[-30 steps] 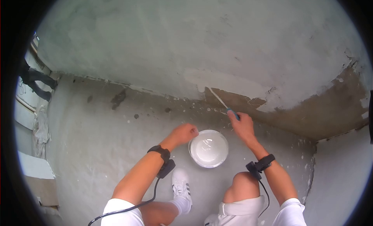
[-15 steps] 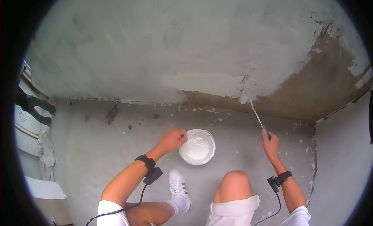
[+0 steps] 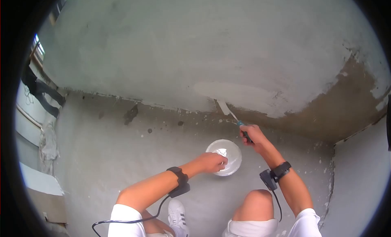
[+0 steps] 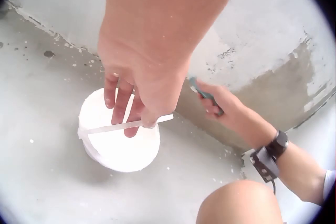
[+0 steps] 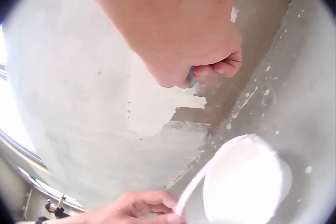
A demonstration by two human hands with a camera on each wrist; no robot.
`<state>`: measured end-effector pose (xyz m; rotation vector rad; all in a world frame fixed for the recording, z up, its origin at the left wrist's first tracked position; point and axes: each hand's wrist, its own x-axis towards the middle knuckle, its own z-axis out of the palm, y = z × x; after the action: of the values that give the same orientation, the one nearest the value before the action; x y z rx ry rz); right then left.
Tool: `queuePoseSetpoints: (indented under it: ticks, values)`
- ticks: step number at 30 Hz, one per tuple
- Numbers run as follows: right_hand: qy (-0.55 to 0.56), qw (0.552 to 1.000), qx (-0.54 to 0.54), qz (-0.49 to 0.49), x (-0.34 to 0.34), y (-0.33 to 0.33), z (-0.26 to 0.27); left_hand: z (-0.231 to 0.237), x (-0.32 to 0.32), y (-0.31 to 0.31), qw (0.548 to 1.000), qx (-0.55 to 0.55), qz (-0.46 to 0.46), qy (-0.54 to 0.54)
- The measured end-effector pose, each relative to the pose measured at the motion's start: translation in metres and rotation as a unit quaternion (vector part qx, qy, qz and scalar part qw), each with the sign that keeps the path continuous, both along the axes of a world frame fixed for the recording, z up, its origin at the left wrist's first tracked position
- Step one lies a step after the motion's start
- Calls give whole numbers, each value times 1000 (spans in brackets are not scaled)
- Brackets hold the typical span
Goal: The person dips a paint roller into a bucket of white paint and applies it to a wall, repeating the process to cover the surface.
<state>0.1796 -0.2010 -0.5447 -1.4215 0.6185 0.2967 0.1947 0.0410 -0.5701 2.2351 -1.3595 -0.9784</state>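
Just brought the scraper back to the left along the wall. Half a second ago, had it by the rough, pitted spot. Now have it at the left end of the brown strip, just under the pale patch, close to where seen one second ago. Cannot tell how hard pressing.

Holding the scraper in the right hand, with fingers curled round its blue-green grip.

Also moved the left hand from beside the rim of the bucket to over its open top. Pinching the white bucket handle there, between thumb and first finger, and letting the other fingers hang down, a little spread. Cannot tell if touching the white stuff inside.

Having the bucket on the floor, near the foot of the wall and close to both hands. Seems to put the blade back by bare brown wall, with the white stuff in easy reach.
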Motion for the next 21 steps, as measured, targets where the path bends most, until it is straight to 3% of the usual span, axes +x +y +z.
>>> queuePoseSetpoints:
  ticks: [2,5,6,10,14,21]
  values:
    - [21,999,44,2,-3,20,43,2,4,5,999,-23,-6,25]
    - [22,993,-105,43,-8,47,83,-7,15,8,997,-73,-8,33]
    - [20,993,-111,47,0,55,98,-11,16,8,996,-84,-9,38]
    - [31,998,-54,23,29,92,134,-31,8,18,987,-141,9,81]
    - [16,998,55,-30,49,111,98,-25,6,26,984,-160,-10,82]
    - [-4,1000,23,-16,66,95,-8,-29,-4,27,985,-149,-1,85]
